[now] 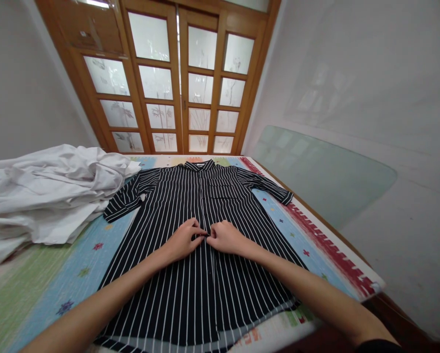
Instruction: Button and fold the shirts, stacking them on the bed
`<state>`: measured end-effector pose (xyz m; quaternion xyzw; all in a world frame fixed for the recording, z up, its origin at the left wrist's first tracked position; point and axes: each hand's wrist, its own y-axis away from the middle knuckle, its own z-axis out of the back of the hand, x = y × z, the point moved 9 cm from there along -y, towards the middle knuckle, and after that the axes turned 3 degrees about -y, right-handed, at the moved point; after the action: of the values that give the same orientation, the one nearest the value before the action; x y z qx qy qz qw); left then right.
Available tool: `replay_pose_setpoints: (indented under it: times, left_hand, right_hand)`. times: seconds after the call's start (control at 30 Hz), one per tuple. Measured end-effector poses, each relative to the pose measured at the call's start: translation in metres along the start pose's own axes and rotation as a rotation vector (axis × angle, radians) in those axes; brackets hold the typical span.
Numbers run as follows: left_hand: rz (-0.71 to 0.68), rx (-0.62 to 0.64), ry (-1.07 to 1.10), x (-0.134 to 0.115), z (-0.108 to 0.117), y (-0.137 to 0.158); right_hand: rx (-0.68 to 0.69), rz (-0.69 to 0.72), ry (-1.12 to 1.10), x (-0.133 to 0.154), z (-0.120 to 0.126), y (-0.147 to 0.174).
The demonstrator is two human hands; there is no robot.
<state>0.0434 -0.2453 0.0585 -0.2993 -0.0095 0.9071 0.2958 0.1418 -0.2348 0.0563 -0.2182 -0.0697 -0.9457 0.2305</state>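
A black shirt with white stripes (168, 211) lies spread face up, its collar (199, 165) at the far end and its hem towards me. Both hands meet over the front placket, about halfway down. My left hand (186, 239) pinches the placket edge between thumb and fingers. Close beside it, my right hand (225, 237) is closed on the same edge, its fingers curled. Any button between the fingertips is hidden. Below the hands the placket edge runs down to the hem.
Rumpled white cloth (50, 191) is heaped at the left. A colourful patterned cover (90, 250) lies under the shirt. Beyond the far edge stand wooden doors with glass panes (183, 78). A wall with a pale green panel (323, 171) runs along the right.
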Motion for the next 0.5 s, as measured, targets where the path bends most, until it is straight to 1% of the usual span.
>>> replay_pose_setpoints:
  times: [0.13, 0.23, 0.3, 0.4, 0.5]
  left_hand:
    - [0.034, -0.009, 0.009, 0.000, 0.001, -0.002]
    - [0.052, 0.007, -0.003, 0.000, -0.001, -0.002]
    - [0.056, 0.018, -0.017, 0.001, -0.003, -0.002]
    - [0.063, 0.030, -0.038, 0.001, -0.005, -0.004]
    - [0.104, 0.054, -0.029, 0.003, -0.006, -0.007]
  right_hand:
    - [-0.029, 0.028, -0.117, -0.002, 0.003, -0.001]
    - [-0.017, 0.036, -0.248, -0.006, 0.002, -0.002]
    - [0.011, 0.006, -0.359, -0.011, 0.000, -0.002]
    - [0.092, -0.082, -0.525, -0.019, -0.009, 0.000]
    - [0.144, -0.132, -0.597, -0.022, -0.014, 0.002]
